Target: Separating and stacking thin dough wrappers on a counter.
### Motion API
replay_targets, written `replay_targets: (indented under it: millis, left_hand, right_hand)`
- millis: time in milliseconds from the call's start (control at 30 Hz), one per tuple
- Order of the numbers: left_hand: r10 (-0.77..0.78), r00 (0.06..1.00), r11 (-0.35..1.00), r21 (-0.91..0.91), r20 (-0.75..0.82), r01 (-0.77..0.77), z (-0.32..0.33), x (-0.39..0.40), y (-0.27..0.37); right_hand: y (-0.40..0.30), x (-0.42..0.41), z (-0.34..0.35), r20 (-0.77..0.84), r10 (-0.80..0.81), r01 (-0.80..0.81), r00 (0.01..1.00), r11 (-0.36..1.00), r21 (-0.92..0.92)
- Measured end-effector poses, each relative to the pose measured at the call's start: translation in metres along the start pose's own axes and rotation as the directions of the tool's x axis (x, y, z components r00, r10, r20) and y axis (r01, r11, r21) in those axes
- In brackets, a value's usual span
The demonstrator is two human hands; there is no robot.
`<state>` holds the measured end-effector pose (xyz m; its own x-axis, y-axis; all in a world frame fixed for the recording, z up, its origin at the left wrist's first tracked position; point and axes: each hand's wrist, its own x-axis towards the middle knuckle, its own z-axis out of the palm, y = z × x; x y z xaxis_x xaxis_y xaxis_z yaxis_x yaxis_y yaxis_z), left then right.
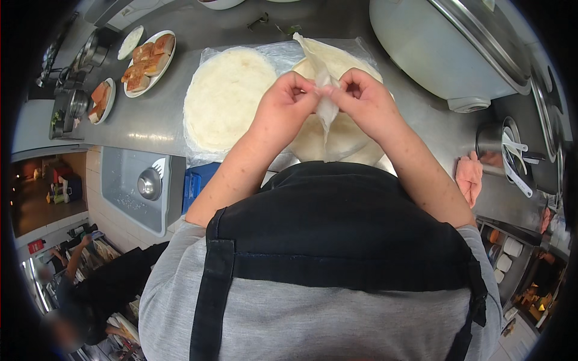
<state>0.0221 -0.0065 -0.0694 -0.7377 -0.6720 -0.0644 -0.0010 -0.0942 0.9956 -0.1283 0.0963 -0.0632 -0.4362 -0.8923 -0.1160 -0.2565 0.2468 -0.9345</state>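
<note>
Between both hands hangs a thin, pale dough sheet point(326, 113), pinched near its middle and folded or bunched there. My left hand point(293, 97) grips it from the left with thumb and fingertips, and my right hand point(363, 99) does the same from the right, the fingertips almost touching. Beneath it lies a round stack of similar thin sheets point(361, 61), partly hidden by my hands. To the left, another round stack of pale sheets point(228, 99) rests on clear plastic film point(284, 56) on the steel worktop point(153, 126).
Oval plates hold browned meat chunks point(146, 61) at the upper left. A large lidded cooker point(433, 49) stands at the upper right. Utensils in a metal pot point(492, 144) and a pink cloth point(469, 176) are at right. A grey tub point(131, 180) sits lower left; co-workers stand beyond.
</note>
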Motion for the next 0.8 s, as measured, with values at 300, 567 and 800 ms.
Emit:
replay_targets:
  millis: [300,567,800]
  left_hand:
    - [0.041,0.999,0.949,0.312,-0.01,-0.036,-0.011,-0.001,0.001]
    - [0.048,0.995,0.936,0.352,-0.082,-0.016,-0.008,0.009,0.004]
    - [-0.081,0.993,0.945,0.324,0.091,0.048,-0.02,0.028,0.013]
  right_hand:
    - [0.007,0.001,-0.014,-0.111,-0.301,0.266,0.947,0.93,-0.253]
    - [-0.009,-0.007,0.001,-0.092,-0.407,0.349,0.909,0.862,-0.366]
    - [-0.009,-0.01,-0.009,-0.102,-0.373,0.338,0.922,0.906,-0.255]
